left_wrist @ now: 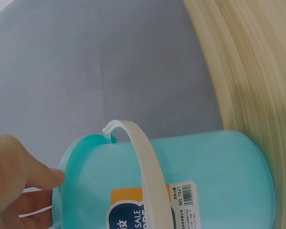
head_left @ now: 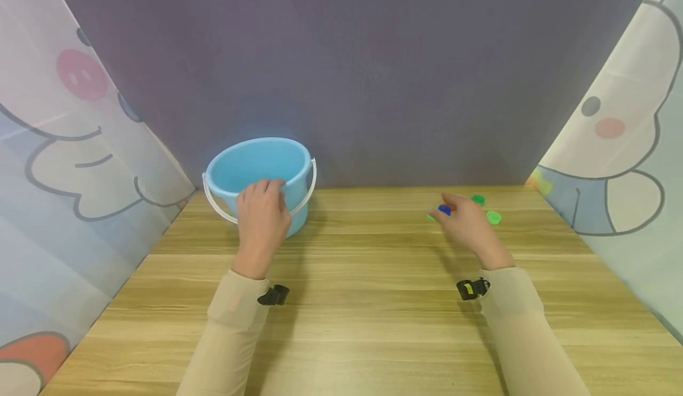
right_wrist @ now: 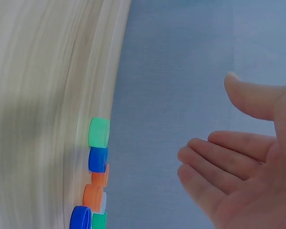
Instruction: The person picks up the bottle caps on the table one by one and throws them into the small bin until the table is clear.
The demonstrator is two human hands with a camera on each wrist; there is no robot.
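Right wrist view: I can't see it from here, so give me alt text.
The right hand is empty, its thumb spread from its extended fingers, at the frame's right. Left of it, green, blue and orange bottle caps sit clustered on a wood-grain table, with a bluish-gray backdrop behind.

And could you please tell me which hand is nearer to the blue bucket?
The left: the left hand is at the blue bucket, holding its near rim, while the right hand is apart from it, off to the right beside the coloured caps.
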